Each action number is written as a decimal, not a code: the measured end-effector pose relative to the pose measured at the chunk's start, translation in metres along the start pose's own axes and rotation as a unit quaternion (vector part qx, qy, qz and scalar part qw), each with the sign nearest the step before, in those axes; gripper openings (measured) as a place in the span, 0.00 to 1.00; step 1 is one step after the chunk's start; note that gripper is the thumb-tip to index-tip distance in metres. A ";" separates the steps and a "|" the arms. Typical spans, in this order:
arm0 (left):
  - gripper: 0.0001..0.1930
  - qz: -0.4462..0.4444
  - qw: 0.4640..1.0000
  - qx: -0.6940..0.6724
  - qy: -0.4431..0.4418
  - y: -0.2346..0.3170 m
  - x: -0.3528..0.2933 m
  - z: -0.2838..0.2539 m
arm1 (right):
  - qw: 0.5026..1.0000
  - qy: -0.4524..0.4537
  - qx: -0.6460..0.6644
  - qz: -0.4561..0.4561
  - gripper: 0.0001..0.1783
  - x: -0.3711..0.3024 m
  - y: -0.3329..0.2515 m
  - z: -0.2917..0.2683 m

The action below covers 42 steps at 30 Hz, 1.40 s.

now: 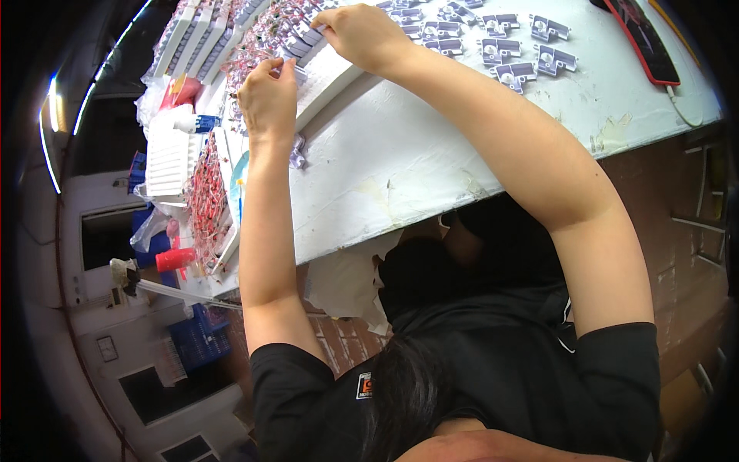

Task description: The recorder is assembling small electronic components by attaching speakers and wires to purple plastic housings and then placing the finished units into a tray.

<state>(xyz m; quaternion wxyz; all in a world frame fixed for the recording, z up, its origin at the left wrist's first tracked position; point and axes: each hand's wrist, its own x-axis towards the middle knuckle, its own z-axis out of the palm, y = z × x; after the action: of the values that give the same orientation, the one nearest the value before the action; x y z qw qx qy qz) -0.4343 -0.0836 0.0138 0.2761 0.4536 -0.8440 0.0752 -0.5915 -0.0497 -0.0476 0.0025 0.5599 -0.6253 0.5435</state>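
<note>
Head camera view: from where I stand, both of the person's bare hands are up at the far side of the white table [369, 158]. Thumb and fingers of the left hand [267, 92] are drawn together beside the row of grey parts [309, 48] on a long white tray [332, 86]; whether they pinch anything, I can't tell. The right hand [360, 35] bends its fingers down at that row's far end, its grip likewise unclear to me. Loose grey housings [500, 51] lie spread to the right of the right hand, and past them sits a red-edged phone [645, 42] with a white cable [680, 109]. Left of the left forearm is a heap of red wires [206, 192], with a red cylinder [175, 259] near it.
</note>
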 end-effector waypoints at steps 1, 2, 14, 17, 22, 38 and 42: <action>0.15 -0.004 1.000 0.002 -0.002 0.002 0.001 0.001 | 1.000 0.014 -0.008 -0.027 0.16 0.000 0.002 -0.001; 0.15 -0.002 1.000 0.005 -0.005 0.005 0.001 0.002 | 0.998 0.029 -0.016 -0.054 0.16 0.001 0.003 -0.002; 0.15 -0.041 0.997 0.038 -0.047 0.008 0.012 0.003 | 0.995 0.041 -0.054 -0.079 0.10 0.005 0.007 0.010; 0.16 -0.008 0.996 0.070 -0.050 0.014 0.014 0.005 | 0.993 0.040 -0.064 -0.089 0.10 0.005 0.009 0.009; 0.16 -0.049 0.994 0.061 -0.074 -0.002 0.026 -0.001 | 0.994 0.009 -0.082 -0.069 0.11 0.009 -0.007 0.004; 0.14 -0.058 0.998 -0.023 -0.029 -0.010 0.013 0.009 | 0.969 -0.034 -0.237 -0.058 0.11 0.003 0.004 0.016; 0.14 -0.059 0.997 -0.038 -0.043 -0.008 0.020 0.011 | 0.985 -0.023 -0.152 -0.083 0.11 0.008 0.021 0.021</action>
<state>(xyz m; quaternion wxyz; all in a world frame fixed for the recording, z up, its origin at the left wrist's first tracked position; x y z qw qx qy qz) -0.4405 -0.1067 0.0144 0.2603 0.4943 -0.8293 0.0070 -0.5971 -0.0740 -0.0656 0.1181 0.6153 -0.6520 0.4269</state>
